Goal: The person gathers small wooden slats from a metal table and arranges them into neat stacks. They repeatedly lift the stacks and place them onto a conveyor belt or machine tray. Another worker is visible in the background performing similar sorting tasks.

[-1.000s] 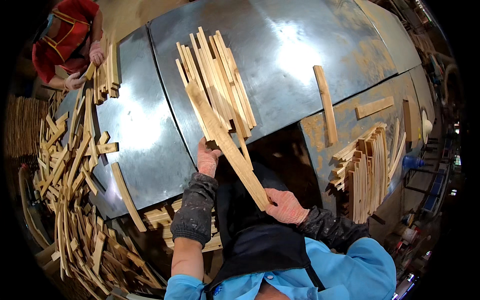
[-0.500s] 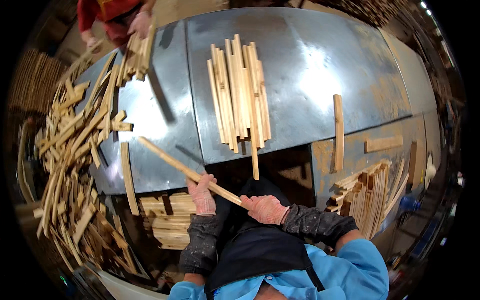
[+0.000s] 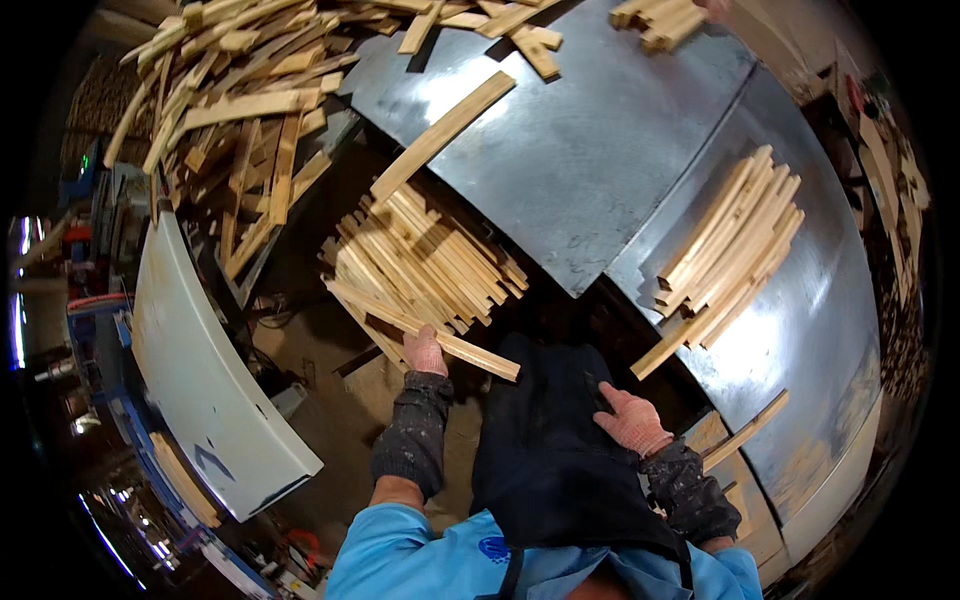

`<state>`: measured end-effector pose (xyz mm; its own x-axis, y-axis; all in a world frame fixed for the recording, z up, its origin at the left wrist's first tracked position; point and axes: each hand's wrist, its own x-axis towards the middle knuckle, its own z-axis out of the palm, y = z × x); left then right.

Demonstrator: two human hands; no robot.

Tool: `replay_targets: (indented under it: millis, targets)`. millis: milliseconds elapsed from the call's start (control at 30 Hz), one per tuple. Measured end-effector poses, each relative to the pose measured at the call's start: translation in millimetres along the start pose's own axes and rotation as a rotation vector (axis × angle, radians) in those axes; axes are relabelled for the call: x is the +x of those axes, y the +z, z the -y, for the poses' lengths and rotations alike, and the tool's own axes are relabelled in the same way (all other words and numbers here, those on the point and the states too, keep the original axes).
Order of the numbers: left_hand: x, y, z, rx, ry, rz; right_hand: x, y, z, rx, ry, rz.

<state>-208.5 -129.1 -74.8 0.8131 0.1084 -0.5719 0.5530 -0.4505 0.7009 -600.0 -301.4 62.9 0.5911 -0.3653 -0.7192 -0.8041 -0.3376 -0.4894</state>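
Observation:
In a pink work glove, my left hand is closed around a wooden strip. The strip slants beside a stack of wooden strips, which sits low to the left of the metal table. My right hand, gloved the same way, holds nothing. Its thumb and forefinger are apart, by the right side of my dark apron. Just beyond it, a bundle of strips lies on the metal table, one strip poking out over the near edge.
Loose wood pieces are heaped at the upper left. A single strip overhangs the table's left edge, and another strip lies at the right. A pale curved panel stands at left. At the top, a co-worker's hand touches more strips.
My view and body have turned left. My left hand has carried the strip over beside the low stack. My right hand has let go of the strip's end.

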Motion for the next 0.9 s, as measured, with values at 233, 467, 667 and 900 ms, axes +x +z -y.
replay_targets:
  millis: [233, 467, 667, 900]
  targets:
    - [110.2, 49.9, 20.0, 0.252, -0.053, 0.155, -0.3, 11.2, 0.7, 0.043, 0.085, 0.138]
    - [168.7, 181.5, -10.8, 0.360, 0.275, 0.332, 0.7, 2.5, 16.8, 0.188, 0.234, 0.123]
    - [240.4, 202.0, 42.6, 0.544, 0.593, 0.669, -0.8, 41.7, -16.7, 0.225, 0.233, 0.097]
    - [93.0, 187.4, -14.5, 0.035, -0.043, 0.442, -12.6, 22.1, -25.1, 0.400, 0.243, -0.115]
